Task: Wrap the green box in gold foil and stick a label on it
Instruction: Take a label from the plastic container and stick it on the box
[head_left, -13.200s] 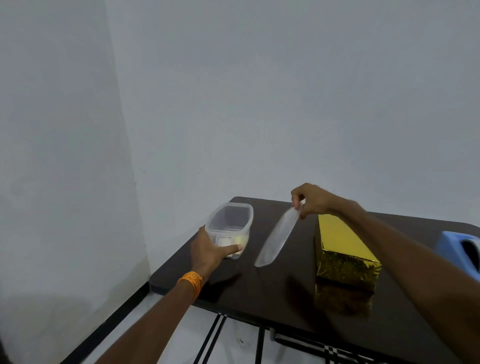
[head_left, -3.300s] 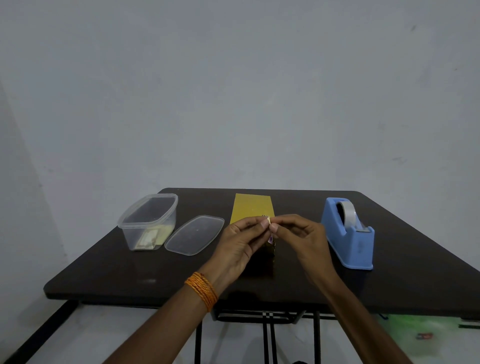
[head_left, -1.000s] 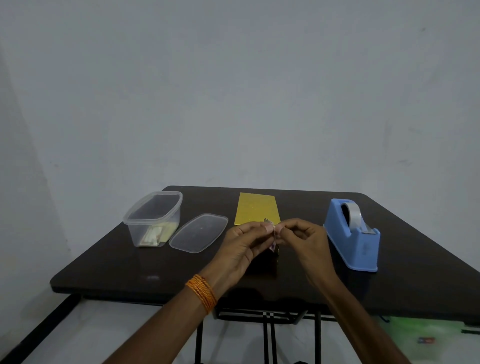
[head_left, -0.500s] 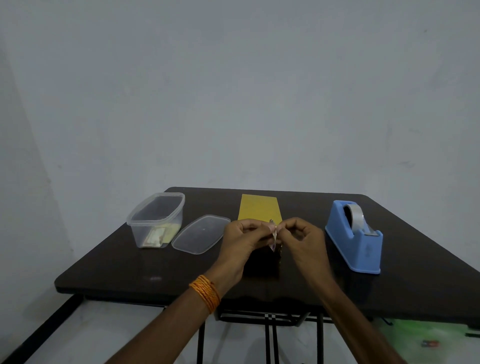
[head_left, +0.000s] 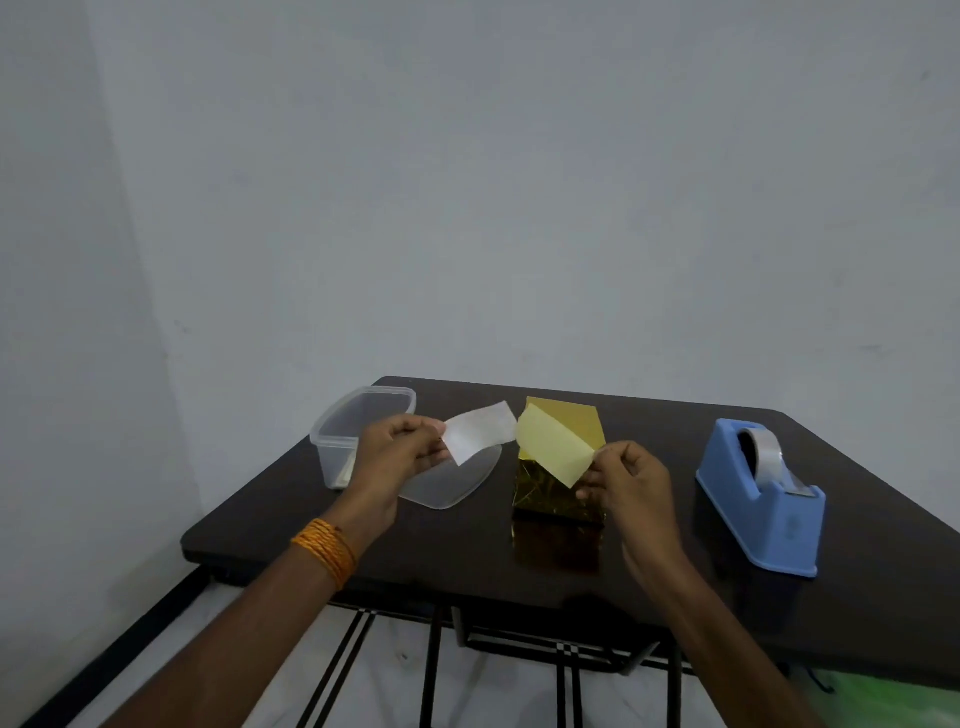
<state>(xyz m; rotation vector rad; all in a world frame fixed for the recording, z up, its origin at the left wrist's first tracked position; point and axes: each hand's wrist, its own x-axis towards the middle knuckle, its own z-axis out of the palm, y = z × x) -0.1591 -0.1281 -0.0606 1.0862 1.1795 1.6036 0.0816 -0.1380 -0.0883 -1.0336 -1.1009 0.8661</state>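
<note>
Two sheets now hang where, half a second ago, the fingertips of both hands met on one small folded piece. The left hand (head_left: 400, 452) pinches a white rectangular paper slip (head_left: 478, 432) by its near end between thumb and forefinger. The right hand (head_left: 628, 483) pinches a pale yellow paper sheet (head_left: 553, 447) by its lower corner, and the two papers are apart. I judge the white slip to be the label, peeled from its yellow backing, though I cannot tell which face is sticky. Just behind the yellow sheet, the box wrapped in gold foil (head_left: 545, 496) lies untouched in the middle of the dark table (head_left: 363, 540), so wrapping looks done and only the sticking remains. A clear plastic tub (head_left: 353, 431) and its loose lid (head_left: 447, 491) sit toward the left edge, and a blue tape dispenser (head_left: 763, 514) toward the right edge.
</note>
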